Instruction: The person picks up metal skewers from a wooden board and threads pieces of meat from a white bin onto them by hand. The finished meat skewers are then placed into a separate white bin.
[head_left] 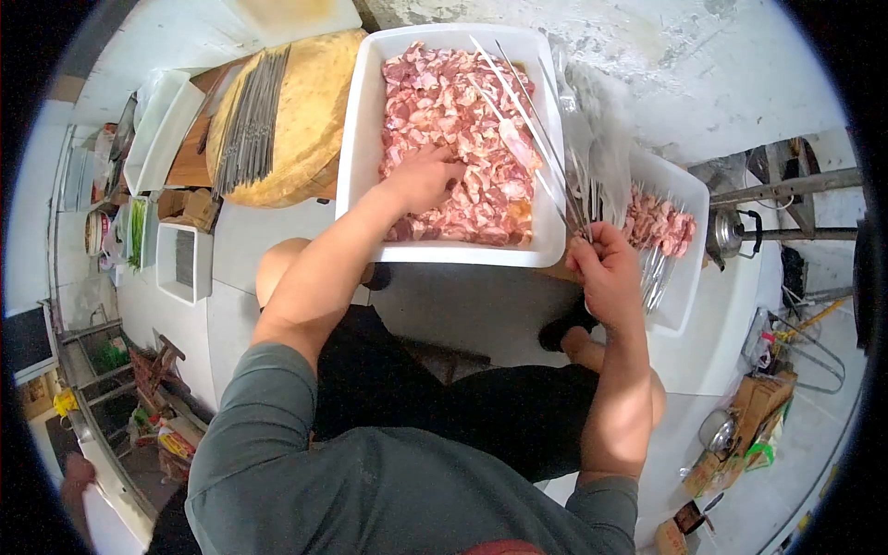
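My left hand (424,178) is down in the big white tub (363,139), fingers curled into the raw meat chunks (444,111) that fill it nearly wall to wall; whether I have pinched a piece or am just pressing among them I cannot tell. My right hand (606,268) is closed around a bundle of thin metal skewers (532,120), gripping them near their lower ends so the tips fan out up and across the meat. Just beside that hand, to the right, is a smaller white tray (689,277) with finished skewers of meat (661,222) lying in it, their bare handles pointing toward me. To the left of the tub is a round wooden chopping block (310,120) with a bunch of unused skewers (250,116) laid across it, and past that another white tray (157,139). I am sitting low, knees under the tub, on a pale tiled floor (462,305). A kettle (726,236) stands at the right near a metal frame, cardboard boxes (758,407) below it, and cluttered shelves run along the left edge
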`<state>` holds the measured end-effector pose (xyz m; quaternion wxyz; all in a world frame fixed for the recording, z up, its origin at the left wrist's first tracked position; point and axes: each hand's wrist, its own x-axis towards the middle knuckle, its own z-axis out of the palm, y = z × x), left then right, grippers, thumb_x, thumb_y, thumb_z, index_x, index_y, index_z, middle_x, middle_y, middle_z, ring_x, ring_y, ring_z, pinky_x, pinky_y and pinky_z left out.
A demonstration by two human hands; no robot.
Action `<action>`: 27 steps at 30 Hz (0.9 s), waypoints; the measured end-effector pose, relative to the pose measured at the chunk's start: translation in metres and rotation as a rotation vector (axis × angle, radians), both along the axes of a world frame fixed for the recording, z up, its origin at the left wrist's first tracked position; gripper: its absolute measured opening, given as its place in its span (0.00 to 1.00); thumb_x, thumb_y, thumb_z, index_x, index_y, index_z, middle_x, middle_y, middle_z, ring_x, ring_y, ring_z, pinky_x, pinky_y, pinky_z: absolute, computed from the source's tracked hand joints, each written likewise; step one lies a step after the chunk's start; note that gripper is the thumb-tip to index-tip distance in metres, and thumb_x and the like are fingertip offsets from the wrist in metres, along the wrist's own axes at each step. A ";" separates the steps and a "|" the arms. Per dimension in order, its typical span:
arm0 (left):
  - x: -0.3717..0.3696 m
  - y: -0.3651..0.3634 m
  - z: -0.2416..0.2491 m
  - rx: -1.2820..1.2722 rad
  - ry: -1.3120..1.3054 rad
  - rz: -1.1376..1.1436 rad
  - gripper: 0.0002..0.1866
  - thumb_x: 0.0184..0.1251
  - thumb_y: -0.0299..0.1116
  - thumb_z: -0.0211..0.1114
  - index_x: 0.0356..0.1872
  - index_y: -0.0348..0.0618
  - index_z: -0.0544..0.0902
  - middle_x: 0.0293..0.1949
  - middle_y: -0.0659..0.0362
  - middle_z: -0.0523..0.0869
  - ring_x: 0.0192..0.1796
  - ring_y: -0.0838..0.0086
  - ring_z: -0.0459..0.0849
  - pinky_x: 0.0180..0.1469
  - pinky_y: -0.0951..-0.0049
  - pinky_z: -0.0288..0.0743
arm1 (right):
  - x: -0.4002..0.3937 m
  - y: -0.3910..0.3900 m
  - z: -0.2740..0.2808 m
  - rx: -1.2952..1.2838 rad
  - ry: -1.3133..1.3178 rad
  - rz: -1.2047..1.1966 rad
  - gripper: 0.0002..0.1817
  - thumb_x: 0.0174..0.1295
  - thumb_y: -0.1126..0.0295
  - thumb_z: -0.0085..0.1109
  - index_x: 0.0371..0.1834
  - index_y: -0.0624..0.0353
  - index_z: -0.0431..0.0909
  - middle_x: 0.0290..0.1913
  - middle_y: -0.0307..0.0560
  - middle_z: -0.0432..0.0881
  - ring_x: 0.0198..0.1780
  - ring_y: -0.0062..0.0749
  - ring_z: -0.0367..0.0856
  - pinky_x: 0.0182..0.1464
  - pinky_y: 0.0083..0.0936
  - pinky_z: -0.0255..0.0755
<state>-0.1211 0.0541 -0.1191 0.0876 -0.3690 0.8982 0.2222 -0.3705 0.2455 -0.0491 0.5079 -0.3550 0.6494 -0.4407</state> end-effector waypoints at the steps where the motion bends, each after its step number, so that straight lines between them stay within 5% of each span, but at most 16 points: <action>1: -0.001 0.001 0.002 -0.007 -0.004 -0.009 0.23 0.56 0.33 0.68 0.57 0.50 0.81 0.58 0.53 0.76 0.64 0.56 0.70 0.67 0.57 0.64 | -0.001 0.000 0.000 0.004 0.004 0.004 0.07 0.68 0.70 0.57 0.38 0.62 0.76 0.27 0.36 0.79 0.29 0.19 0.75 0.35 0.19 0.70; 10: 0.001 0.003 -0.001 -0.060 0.091 -0.098 0.18 0.59 0.31 0.65 0.52 0.43 0.79 0.53 0.49 0.79 0.63 0.52 0.70 0.64 0.55 0.67 | 0.003 -0.001 -0.001 0.009 0.038 -0.003 0.07 0.68 0.69 0.57 0.38 0.62 0.76 0.27 0.37 0.79 0.29 0.19 0.75 0.35 0.19 0.70; 19: -0.007 0.000 -0.014 0.189 0.511 0.149 0.14 0.62 0.31 0.63 0.48 0.38 0.79 0.36 0.50 0.85 0.40 0.57 0.85 0.46 0.61 0.78 | 0.001 0.001 -0.003 0.016 -0.015 -0.021 0.06 0.68 0.70 0.57 0.37 0.62 0.76 0.26 0.36 0.79 0.28 0.18 0.75 0.34 0.18 0.69; 27: -0.014 0.010 0.011 0.258 0.204 0.200 0.24 0.56 0.39 0.71 0.51 0.37 0.79 0.41 0.44 0.86 0.45 0.55 0.86 0.50 0.60 0.78 | -0.001 0.004 -0.002 0.002 0.021 -0.019 0.06 0.68 0.70 0.57 0.37 0.62 0.76 0.26 0.36 0.79 0.29 0.18 0.75 0.34 0.18 0.69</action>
